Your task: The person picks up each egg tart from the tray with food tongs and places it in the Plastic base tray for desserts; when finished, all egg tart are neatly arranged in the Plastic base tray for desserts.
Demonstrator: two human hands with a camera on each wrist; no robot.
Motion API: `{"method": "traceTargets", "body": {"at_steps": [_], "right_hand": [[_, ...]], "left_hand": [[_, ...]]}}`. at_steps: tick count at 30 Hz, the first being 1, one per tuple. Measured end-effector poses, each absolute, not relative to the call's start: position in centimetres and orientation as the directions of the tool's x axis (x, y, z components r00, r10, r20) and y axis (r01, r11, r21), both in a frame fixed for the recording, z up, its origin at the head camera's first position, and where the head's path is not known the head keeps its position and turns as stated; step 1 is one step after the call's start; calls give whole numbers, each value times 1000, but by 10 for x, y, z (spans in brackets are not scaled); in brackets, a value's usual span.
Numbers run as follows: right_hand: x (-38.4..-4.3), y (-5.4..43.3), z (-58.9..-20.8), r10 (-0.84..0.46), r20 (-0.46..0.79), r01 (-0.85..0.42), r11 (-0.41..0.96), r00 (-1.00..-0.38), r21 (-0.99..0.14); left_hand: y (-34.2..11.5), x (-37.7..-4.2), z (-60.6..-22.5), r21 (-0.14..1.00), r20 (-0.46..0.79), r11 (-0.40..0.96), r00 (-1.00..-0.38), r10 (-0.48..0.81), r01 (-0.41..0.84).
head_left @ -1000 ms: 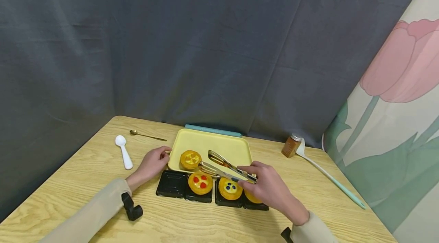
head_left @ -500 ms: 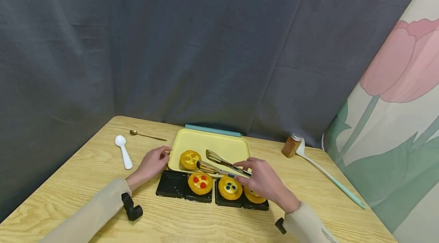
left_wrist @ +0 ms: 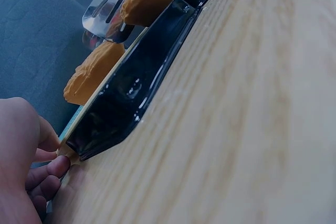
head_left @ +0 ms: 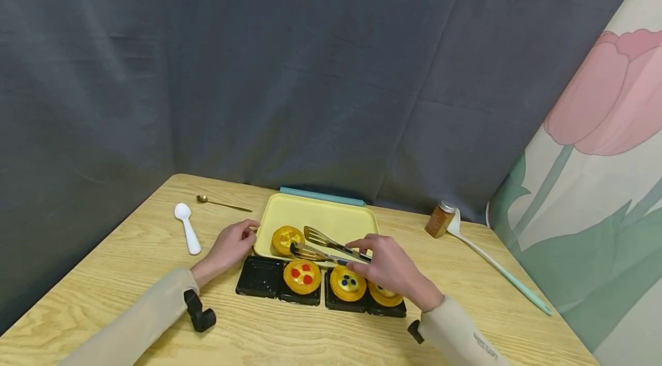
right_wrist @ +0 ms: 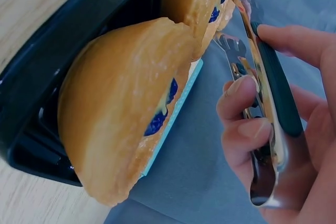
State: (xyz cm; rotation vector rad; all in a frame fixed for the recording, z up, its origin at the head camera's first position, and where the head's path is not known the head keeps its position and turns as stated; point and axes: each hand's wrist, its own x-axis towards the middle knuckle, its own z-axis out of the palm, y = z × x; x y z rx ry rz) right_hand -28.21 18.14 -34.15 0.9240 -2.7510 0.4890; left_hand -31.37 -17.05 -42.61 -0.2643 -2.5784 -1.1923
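Note:
My right hand [head_left: 388, 265] holds metal tongs [right_wrist: 278, 85] with dark green grips, their two arms spread apart. The tongs' tips point left, right at a tart with yellow chunks [head_left: 284, 238] on the yellow tray [head_left: 326, 214]. At the tray's left edge, my left hand [head_left: 233, 245] pinches the rim between thumb and fingers. In front of the tray, a red-topped tart [head_left: 302, 277], a tart with blue berries [head_left: 347, 283] and another berry tart [head_left: 384, 295] sit in black plastic holders. The leftmost black holder [head_left: 258, 277] has no tart in it.
A white spoon [head_left: 187, 229] and a thin gold spoon [head_left: 224, 204] lie at the left. A spice jar [head_left: 439, 220] and a white ladle-like utensil with a green handle [head_left: 501, 268] are at the right. Behind the tray lies a teal strip [head_left: 322, 196]; a dark curtain hangs beyond.
My right hand has moved left with the tongs, bringing their tips to the tart on the tray. The rightmost tart shows more now. My left hand has stayed at the tray's edge.

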Motion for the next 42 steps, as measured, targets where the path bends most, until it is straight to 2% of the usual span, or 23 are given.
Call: {"method": "traceTargets", "body": {"at_steps": [9, 21, 42], "right_hand": [[-291, 183, -343, -571, 228, -615, 722, -788, -316], [-294, 181, -348, -571, 217, -607, 693, -792, -390], [-291, 181, -350, -546, 230, -587, 678, -805, -442]], "left_hand": [[-170, -314, -427, 720, 329, 635, -943, 45, 281], [-170, -313, -427, 726, 323, 630, -946, 42, 276], [-170, -312, -424, 727, 324, 629, -945, 42, 277]]}}
